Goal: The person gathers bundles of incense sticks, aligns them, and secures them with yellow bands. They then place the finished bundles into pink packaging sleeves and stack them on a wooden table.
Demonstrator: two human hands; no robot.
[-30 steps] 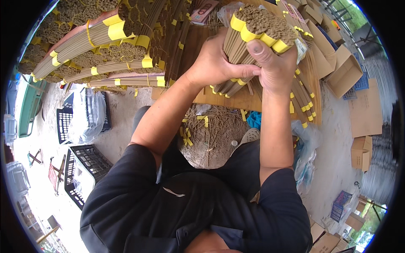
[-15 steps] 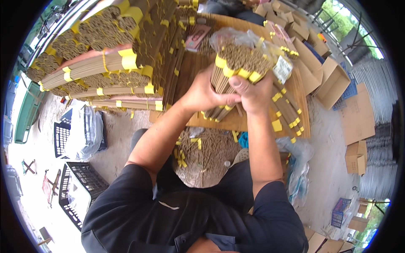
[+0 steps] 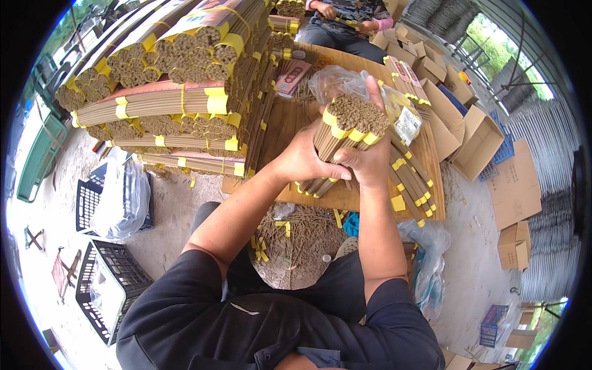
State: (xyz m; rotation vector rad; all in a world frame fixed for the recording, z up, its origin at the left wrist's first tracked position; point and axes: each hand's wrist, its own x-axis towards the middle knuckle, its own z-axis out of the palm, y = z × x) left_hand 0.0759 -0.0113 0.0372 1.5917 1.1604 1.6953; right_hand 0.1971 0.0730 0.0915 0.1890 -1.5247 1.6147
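On your left, the stack of bundles (image 3: 172,108) lies flat along the tabletop's (image 3: 282,126) left edge, likely so the round sticks can't roll. Your left hand (image 3: 305,157) and right hand (image 3: 373,166) come together, clamped around the thick bundle (image 3: 354,118) above the near edge, probably keeping its rough, grainy brown ends level. Slim, yellow-banded bundles (image 3: 409,184) lie by the right edge.
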